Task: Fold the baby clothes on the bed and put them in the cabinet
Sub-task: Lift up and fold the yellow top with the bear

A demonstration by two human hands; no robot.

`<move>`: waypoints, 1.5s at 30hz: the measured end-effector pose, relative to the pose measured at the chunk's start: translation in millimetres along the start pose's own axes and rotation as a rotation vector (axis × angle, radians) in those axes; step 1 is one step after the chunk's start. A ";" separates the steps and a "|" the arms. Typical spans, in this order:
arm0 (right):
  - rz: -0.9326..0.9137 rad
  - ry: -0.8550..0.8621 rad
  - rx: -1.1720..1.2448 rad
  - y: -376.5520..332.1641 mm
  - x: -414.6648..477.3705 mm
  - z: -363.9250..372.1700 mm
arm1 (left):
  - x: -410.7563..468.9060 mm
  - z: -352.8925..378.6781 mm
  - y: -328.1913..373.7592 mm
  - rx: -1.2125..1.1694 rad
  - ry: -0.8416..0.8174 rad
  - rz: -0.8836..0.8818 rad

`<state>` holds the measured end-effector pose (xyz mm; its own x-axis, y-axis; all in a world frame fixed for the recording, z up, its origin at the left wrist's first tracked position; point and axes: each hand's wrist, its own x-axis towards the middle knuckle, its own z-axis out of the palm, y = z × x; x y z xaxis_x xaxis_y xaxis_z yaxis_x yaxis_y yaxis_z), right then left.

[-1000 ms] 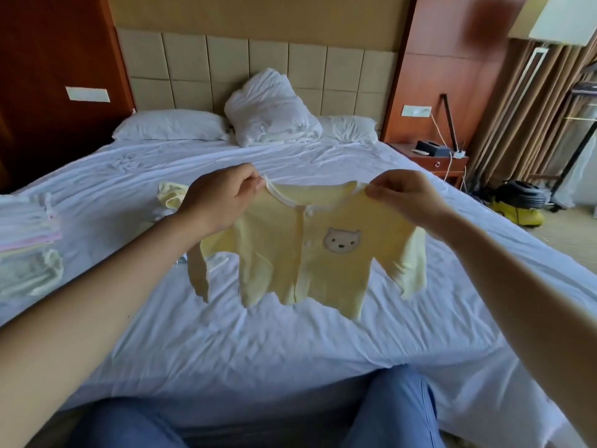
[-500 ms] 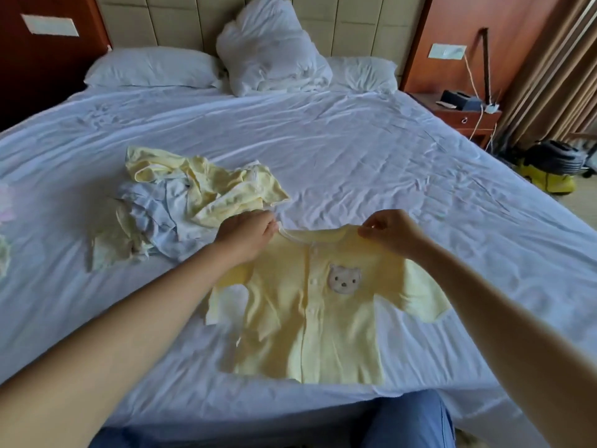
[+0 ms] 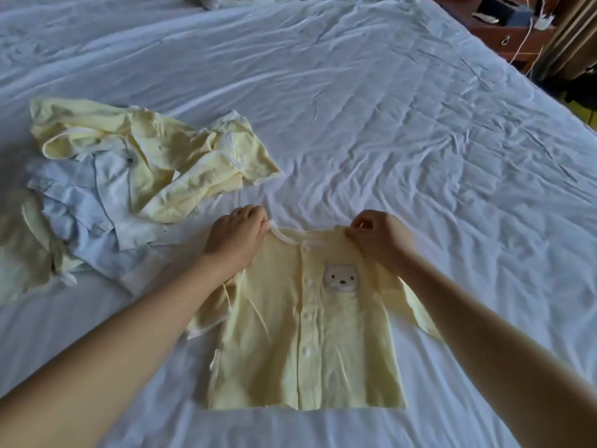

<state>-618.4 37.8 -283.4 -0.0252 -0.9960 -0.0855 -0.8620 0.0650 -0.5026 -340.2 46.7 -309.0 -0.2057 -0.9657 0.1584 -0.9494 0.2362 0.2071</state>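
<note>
A pale yellow baby shirt (image 3: pixel 303 347) with a bear patch and white snaps lies face up on the white bed sheet (image 3: pixel 403 140), close to me. My left hand (image 3: pixel 237 236) pinches its left shoulder at the collar. My right hand (image 3: pixel 378 236) pinches the right shoulder. The left sleeve is crumpled under my left forearm; the right sleeve lies spread out under my right forearm. A loose heap of unfolded baby clothes (image 3: pixel 129 176), yellow and light blue, lies to the left of the shirt.
A wooden bedside table (image 3: pixel 513 30) with a dark box and white cables stands at the top right, past the bed's edge. Curtains hang beside it. Wrinkled sheet stretches to the right and beyond the shirt.
The shirt has come down from the air and now lies flat on the sheet. Both hands still hold its shoulders. My view has tilted down toward the bed.
</note>
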 end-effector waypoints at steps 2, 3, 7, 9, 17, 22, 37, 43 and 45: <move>0.006 0.032 0.035 1.9 -1.2 2.9 | 0.6 1.8 -0.7 -0.002 0.035 0.010; 0.003 0.032 0.032 2.2 -2.2 3.0 | 1.5 -0.2 0.8 0.016 0.037 0.011; 0.008 -0.017 0.043 4.6 -10.6 -7.9 | 0.1 -16.1 26.7 0.027 0.037 0.025; 0.029 -0.032 0.039 11.3 -20.0 -17.1 | -9.1 -23.6 53.1 -0.056 0.032 0.088; 0.169 -0.093 -0.073 62.9 -78.7 -55.9 | -54.5 -15.1 165.8 -0.107 -0.360 0.215; 0.201 -0.062 -0.027 86.6 -90.0 -77.4 | -49.1 -6.2 186.5 -0.124 -0.335 0.178; 0.320 0.190 0.055 135.5 -59.2 -79.9 | -23.8 48.4 201.5 0.084 -0.296 0.208; 0.406 0.195 0.107 143.3 -66.7 -74.6 | -22.6 49.1 202.4 0.093 -0.315 0.206; 0.373 0.225 0.133 137.6 -71.7 -77.7 | -19.4 44.3 204.0 0.097 -0.369 0.187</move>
<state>-774.6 113.4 -279.5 -0.4436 -0.8906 -0.1004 -0.7009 0.4145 -0.5805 -540.4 108.9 -312.6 -0.4307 -0.8853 -0.1752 -0.9021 0.4166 0.1127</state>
